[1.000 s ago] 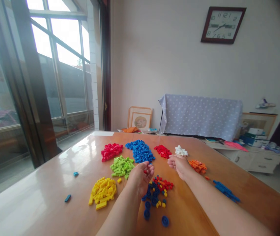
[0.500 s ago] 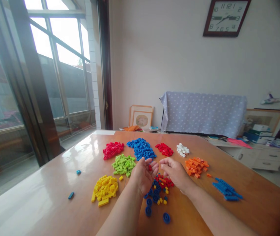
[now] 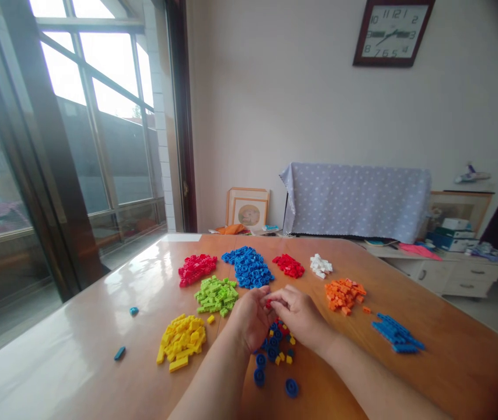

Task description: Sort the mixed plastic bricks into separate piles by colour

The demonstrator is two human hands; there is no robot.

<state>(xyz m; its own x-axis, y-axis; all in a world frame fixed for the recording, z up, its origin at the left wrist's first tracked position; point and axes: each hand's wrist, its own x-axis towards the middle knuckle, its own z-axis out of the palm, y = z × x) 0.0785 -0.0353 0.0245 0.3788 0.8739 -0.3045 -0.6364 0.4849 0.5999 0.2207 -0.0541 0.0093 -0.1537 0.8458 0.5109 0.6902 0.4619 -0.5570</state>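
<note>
My left hand is cupped palm up above the table, its fingers curled around small red bricks. Into that palm reaches my right hand, its fingertips pinched at the red pieces. How many pieces lie in the palm is hidden by the fingers. Below and between the hands is a mixed pile of dark blue round pieces, small yellow bricks and red bricks, partly covered by the hands. Just beyond the left fingertips lies a heap of blue pieces.
Sorted heaps ring the hands on the table: yellow bricks, lime green bricks, crimson bricks, red bricks, white bricks, orange bricks and long blue bricks. A loose dark blue round piece lies nearest me.
My right hand has moved left, from apart to touching the left palm, with its fingertips at the red pieces. The left fingers have curled in more. The view has shifted slightly right.
</note>
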